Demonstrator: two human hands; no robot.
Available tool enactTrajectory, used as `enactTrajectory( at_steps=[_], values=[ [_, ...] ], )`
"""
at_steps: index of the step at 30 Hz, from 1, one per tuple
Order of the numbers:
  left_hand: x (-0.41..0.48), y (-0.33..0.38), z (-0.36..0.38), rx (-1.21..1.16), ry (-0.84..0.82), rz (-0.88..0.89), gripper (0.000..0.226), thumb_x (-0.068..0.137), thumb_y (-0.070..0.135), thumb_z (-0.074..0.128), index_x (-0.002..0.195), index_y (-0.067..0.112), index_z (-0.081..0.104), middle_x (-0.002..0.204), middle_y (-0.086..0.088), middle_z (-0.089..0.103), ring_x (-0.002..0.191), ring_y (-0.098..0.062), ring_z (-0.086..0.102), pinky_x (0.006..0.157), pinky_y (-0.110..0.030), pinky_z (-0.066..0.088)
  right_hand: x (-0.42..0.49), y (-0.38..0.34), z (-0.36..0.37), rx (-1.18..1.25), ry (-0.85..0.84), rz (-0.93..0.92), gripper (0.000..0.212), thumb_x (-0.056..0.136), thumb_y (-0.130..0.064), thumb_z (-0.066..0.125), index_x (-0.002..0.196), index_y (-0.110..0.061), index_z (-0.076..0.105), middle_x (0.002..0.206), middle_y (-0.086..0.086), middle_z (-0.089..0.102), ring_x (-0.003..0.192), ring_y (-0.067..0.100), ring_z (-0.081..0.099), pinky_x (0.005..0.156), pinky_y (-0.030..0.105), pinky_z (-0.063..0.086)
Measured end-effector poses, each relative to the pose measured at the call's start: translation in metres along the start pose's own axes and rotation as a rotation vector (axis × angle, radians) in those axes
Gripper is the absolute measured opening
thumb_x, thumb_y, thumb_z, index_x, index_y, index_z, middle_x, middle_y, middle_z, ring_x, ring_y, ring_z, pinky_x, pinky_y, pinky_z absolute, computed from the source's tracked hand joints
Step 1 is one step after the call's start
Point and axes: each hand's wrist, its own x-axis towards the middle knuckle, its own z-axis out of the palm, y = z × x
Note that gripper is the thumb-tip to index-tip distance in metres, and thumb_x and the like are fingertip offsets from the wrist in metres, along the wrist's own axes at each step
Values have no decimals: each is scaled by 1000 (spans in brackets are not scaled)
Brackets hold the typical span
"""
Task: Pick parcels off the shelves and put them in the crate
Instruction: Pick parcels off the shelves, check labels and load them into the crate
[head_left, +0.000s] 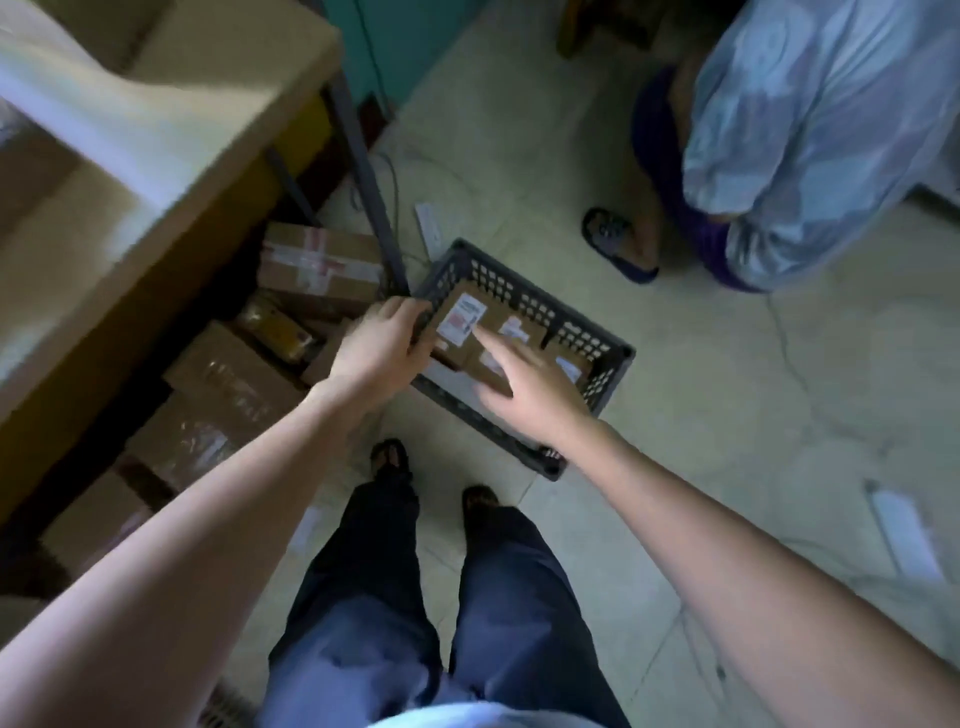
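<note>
Forearms fill the bottom corners, dark trousers (363, 597) between them. Far left is the shelf unit (156, 104), bottom level stuffed with brown parcels, including a taped box (319, 260) right next to the metal leg (374, 208). Left hand (382, 338) has its fingers curled over the left edge of the labelled parcel (462, 317), which sits at the left end of the grey crate (613, 353) on the floor. A couple more small boxes (519, 330) lie in the crate beside it. Right hand (530, 387) is spread wide and holding nothing, index finger stretched toward the label; too blurry to say if it's touching. Upper right, another person (810, 130) in pale blue crouches, sandal (613, 239) on the tiles.
</note>
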Motion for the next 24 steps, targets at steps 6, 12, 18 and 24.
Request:
enactTrajectory(
  at_steps=[6, 12, 18, 24],
  values=[
    [-81, 16, -130, 129, 357, 24, 29, 92, 24, 45, 112, 10, 60, 111, -14, 61, 105, -33, 56, 83, -42, 47, 19, -107, -42, -73, 98, -202, 41, 92, -34, 52, 129, -17, 52, 134, 4, 50, 122, 22, 48, 83, 23, 36],
    [-176, -25, -262, 128, 737, -139, 29, 89, 26, 47, 106, 8, 62, 109, -12, 62, 91, -33, 61, 73, -39, 49, 40, -264, -46, -54, 131, -513, 24, 91, -30, 54, 104, -14, 65, 104, 7, 63, 94, 23, 60, 74, 31, 47],
    [-317, -106, -322, 78, 967, -398, 25, 88, 17, 52, 110, 8, 60, 117, -13, 56, 87, -27, 65, 76, -44, 54, 28, -432, 22, -83, 98, -810, 22, 91, -22, 53, 103, -8, 65, 96, 11, 69, 85, 24, 63, 73, 33, 51],
    [-446, -189, -297, 36, 646, -729, 43, 89, 16, 54, 131, 11, 49, 135, -14, 42, 120, -29, 48, 101, -37, 40, 3, -540, 155, -250, -241, -814, 39, 89, -25, 51, 126, -12, 53, 122, 12, 59, 112, 26, 54, 92, 33, 42]
  ],
)
